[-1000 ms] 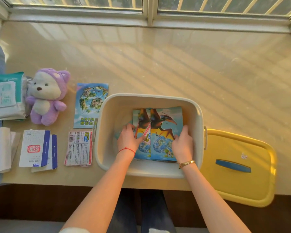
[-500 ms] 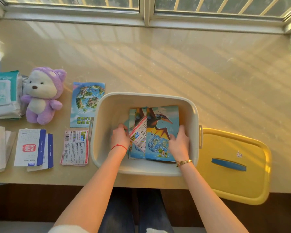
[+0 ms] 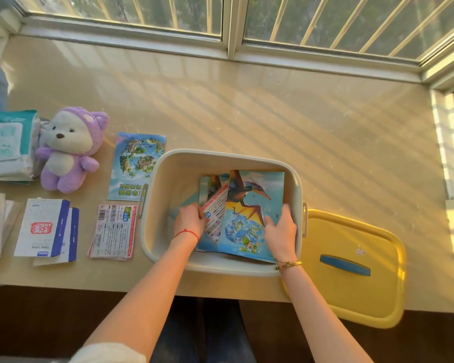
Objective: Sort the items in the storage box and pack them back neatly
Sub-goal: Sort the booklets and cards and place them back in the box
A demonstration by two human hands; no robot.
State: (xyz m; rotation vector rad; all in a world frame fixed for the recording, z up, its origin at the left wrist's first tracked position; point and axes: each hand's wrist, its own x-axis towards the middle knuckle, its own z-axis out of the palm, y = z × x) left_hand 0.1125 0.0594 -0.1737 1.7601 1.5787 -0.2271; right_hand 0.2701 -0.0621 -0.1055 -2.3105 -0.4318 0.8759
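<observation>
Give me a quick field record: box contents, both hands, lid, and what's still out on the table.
box: beige storage box, open
contents: pterosaur booklet on top, other booklets and a leaflet beneath
left hand: inside box, holding the leaflet's left edge
right hand: inside box, gripping the pterosaur booklet's right edge
lid: yellow lid off, right of the box
left of the box: globe booklet, purple plush bear, wipes pack, white-and-blue packets, printed cards

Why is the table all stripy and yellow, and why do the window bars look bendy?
In the head view, low warm sunlight comes through the window bars, so their shadows stripe the table. The yellow lid glows brightly at the right. The wide-angle lens curves straight lines near the edges.
</observation>
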